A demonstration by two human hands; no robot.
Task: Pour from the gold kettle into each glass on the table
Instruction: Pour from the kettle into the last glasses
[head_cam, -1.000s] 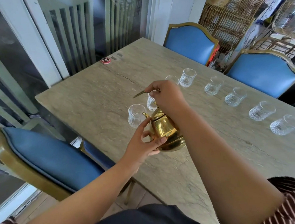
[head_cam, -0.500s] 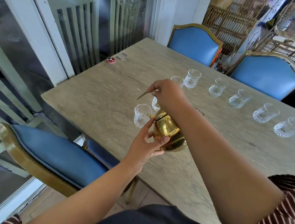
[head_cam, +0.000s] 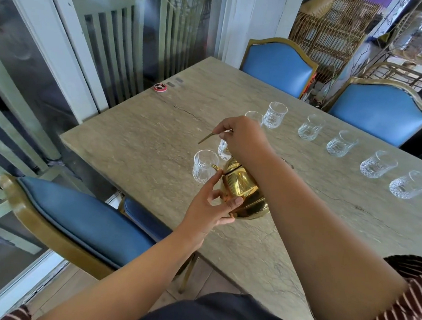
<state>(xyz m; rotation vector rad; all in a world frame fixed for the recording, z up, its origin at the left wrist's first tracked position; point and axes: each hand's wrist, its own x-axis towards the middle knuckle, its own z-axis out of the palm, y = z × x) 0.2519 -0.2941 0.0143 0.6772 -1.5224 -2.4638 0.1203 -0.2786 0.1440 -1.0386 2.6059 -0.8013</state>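
Note:
The gold kettle (head_cam: 243,190) is held tilted above the stone table (head_cam: 156,134), its spout at the rim of the nearest cut glass (head_cam: 204,169). My right hand (head_cam: 245,137) grips the kettle's thin handle from above. My left hand (head_cam: 211,205) steadies the kettle's belly with thumb and fingers. A second glass (head_cam: 223,149) stands just behind, partly hidden by my right hand. A third glass (head_cam: 253,116) peeks out past my knuckles. Several more glasses run in a row to the right, from one (head_cam: 275,114) to the last (head_cam: 409,187).
A small red round object (head_cam: 160,87) lies near the table's far left edge. Blue padded chairs stand at the near left (head_cam: 82,220) and behind the table (head_cam: 279,66), (head_cam: 377,110). Glass panels and wicker furniture lie beyond.
Both hands and the kettle keep the same pose at the nearest glass; only the camera view has shifted slightly.

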